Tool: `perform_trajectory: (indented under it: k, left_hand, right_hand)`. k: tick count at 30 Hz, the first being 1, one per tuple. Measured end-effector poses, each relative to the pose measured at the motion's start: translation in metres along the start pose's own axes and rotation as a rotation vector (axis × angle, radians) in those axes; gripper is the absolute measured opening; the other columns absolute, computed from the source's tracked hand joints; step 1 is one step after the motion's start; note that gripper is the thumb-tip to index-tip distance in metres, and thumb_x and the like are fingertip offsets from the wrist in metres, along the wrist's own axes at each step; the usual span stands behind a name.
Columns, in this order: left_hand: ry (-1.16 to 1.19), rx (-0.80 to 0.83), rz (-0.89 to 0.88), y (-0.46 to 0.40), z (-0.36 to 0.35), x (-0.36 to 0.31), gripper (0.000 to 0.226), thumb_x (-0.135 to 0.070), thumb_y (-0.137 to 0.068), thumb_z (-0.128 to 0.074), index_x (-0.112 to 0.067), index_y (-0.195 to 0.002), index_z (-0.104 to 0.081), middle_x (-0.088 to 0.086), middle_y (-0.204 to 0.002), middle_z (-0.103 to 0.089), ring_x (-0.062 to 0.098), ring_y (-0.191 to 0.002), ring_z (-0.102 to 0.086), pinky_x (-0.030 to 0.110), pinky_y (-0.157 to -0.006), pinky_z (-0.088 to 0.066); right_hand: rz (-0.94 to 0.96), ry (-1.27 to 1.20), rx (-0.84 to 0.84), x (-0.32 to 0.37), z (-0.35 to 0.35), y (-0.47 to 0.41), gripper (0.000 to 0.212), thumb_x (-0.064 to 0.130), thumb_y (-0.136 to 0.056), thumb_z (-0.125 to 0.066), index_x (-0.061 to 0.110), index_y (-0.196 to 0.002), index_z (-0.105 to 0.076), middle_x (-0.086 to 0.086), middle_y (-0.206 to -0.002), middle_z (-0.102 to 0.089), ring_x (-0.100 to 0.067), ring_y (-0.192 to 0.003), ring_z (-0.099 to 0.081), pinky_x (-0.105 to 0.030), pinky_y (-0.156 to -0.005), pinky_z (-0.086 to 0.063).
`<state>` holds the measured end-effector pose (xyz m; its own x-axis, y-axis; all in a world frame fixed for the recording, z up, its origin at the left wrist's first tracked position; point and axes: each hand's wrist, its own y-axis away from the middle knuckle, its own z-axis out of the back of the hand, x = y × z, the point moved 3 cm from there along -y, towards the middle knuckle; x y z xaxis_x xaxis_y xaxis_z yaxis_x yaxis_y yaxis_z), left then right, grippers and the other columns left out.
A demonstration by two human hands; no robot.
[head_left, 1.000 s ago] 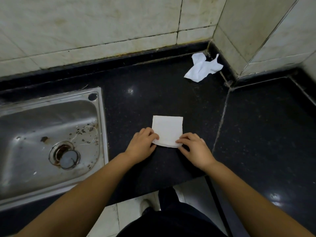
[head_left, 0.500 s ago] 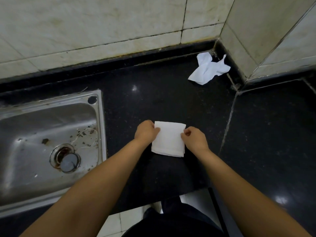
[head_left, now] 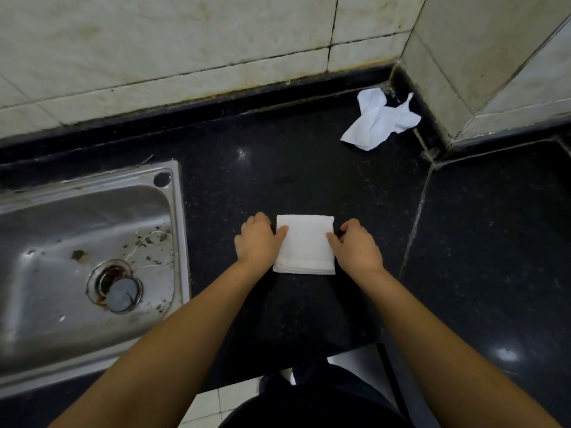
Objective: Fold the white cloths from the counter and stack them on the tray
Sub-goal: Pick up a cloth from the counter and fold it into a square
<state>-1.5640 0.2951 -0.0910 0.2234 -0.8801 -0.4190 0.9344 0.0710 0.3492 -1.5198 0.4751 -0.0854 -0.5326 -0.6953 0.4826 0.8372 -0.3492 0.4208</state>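
A white cloth [head_left: 305,244] folded into a small square lies flat on the black counter [head_left: 278,168] in front of me. My left hand [head_left: 258,240] grips its left edge, thumb on top and fingers curled at the side. My right hand [head_left: 355,246] grips the right edge the same way. A second white cloth [head_left: 378,122] lies crumpled near the back right corner, by the wall. No tray is in view.
A steel sink [head_left: 83,261] with a drain plug [head_left: 123,294] sits at the left. Tiled walls [head_left: 185,44] close the back and the right corner. A seam [head_left: 417,217] splits the counter; the near edge [head_left: 293,362] drops to the floor.
The near edge of the cloth has been folded away from me, making it shorter. Both hands moved from its near corners up to its left and right sides.
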Motion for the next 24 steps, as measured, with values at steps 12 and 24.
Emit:
perform_trajectory:
  k: [12, 24]
  left_hand:
    - [-0.041, 0.126, 0.046, 0.011, -0.001, -0.016, 0.019, -0.025, -0.09, -0.051, -0.013, -0.104, -0.056, 0.009, -0.116, -0.055, 0.025, -0.109, -0.05, 0.038, -0.094, -0.039]
    - [0.763, 0.505, 0.016, 0.079, 0.029, -0.016, 0.037, -0.001, -0.088, -0.059, 0.0, -0.124, -0.055, 0.017, -0.122, -0.061, 0.029, -0.101, -0.061, 0.04, -0.081, -0.053]
  right_hand:
    - [-0.113, 0.1, 0.094, 0.016, -0.006, 0.008, 0.028, 0.024, -0.09, -0.049, 0.011, -0.114, -0.055, -0.008, -0.114, -0.058, -0.026, -0.106, -0.056, -0.036, -0.09, -0.042]
    - [-0.298, -1.05, 0.023, -0.02, 0.014, 0.116, 0.016, 0.0, -0.088, -0.054, 0.014, -0.085, -0.061, -0.007, -0.093, -0.066, -0.016, -0.076, -0.061, -0.026, -0.059, -0.047]
